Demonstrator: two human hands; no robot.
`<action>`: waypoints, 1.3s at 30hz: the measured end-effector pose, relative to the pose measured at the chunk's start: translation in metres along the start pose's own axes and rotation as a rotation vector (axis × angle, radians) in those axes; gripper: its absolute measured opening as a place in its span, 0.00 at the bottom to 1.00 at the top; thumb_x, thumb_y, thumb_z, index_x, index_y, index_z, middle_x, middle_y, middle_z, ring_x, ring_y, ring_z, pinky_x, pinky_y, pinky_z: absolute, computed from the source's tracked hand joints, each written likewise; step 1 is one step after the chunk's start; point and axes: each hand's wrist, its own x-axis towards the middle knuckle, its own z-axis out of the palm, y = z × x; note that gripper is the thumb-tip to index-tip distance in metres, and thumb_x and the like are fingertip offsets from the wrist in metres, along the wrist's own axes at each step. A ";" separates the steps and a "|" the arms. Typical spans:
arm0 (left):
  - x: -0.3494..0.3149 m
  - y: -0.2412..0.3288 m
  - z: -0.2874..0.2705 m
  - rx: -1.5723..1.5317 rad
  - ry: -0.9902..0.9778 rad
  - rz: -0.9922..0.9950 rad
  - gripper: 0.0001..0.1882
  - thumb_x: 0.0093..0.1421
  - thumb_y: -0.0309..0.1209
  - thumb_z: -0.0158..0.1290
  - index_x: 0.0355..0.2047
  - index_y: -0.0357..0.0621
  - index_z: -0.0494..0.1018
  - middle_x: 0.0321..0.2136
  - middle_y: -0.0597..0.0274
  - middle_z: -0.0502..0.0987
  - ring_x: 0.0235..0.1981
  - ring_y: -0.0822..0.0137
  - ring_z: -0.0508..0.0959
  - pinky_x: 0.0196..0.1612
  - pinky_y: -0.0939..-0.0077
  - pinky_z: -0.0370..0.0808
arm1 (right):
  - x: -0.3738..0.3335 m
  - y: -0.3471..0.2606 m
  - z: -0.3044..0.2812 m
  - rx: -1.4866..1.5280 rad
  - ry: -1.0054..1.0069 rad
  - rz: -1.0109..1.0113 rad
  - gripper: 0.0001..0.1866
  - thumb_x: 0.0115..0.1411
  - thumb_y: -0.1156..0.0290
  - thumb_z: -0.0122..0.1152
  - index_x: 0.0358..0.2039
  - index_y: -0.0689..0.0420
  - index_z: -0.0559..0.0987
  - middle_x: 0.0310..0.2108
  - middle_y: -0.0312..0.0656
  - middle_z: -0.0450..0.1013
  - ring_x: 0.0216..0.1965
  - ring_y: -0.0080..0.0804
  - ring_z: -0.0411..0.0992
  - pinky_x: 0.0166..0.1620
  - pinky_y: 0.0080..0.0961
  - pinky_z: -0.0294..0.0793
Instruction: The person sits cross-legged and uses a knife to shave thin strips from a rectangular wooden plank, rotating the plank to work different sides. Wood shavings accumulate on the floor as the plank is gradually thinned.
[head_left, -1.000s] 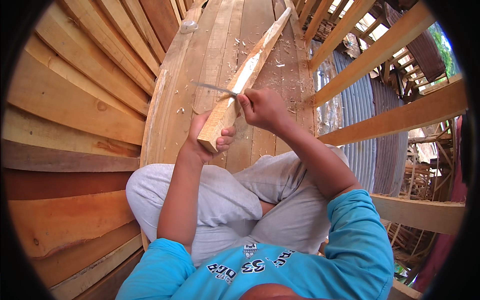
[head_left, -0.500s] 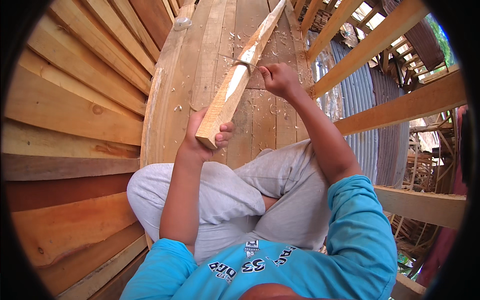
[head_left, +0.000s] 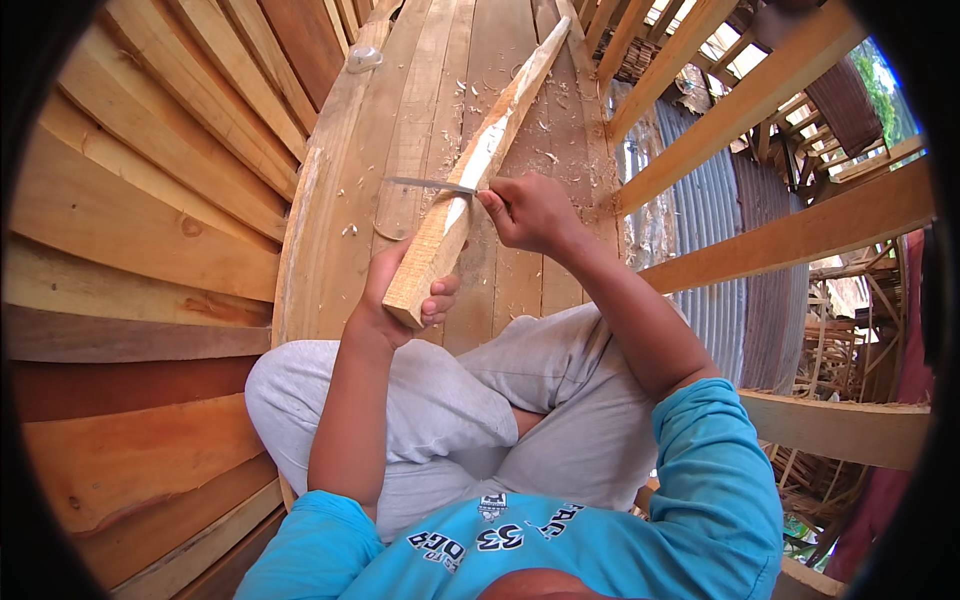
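Observation:
A long, squared wooden stick (head_left: 428, 258) slants away from me across the plank floor, its far end tapered to a point. Pale, freshly shaved wood shows along its upper face. My left hand (head_left: 375, 290) is wrapped around the thick near end, fingers curling up on its right side. A knife (head_left: 432, 184) lies crosswise over the stick around its middle, blade sticking out to the left. My right hand (head_left: 530, 212) is closed around the knife's handle, which is mostly hidden by the fingers, just right of the stick.
Wood shavings (head_left: 350, 230) are scattered over the plank floor (head_left: 330, 270). A small clear container (head_left: 364, 59) sits at the far left. Wooden boards (head_left: 150, 220) wall the left side. Wooden rails (head_left: 790, 235) run along the right, with corrugated metal sheets (head_left: 712, 190) beyond.
My right hand and the knife have moved toward me along the stick, and more of the blade shows. The left hand and the stick's near end have shifted slightly closer to me.

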 end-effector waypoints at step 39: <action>0.010 -0.006 -0.002 -0.007 0.077 0.029 0.30 0.72 0.50 0.33 0.59 0.39 0.66 0.20 0.62 0.69 0.14 0.69 0.70 0.16 0.76 0.68 | -0.005 0.050 0.019 0.015 -0.004 -0.230 0.18 0.67 0.57 0.53 0.26 0.57 0.77 0.22 0.54 0.75 0.25 0.58 0.74 0.30 0.51 0.72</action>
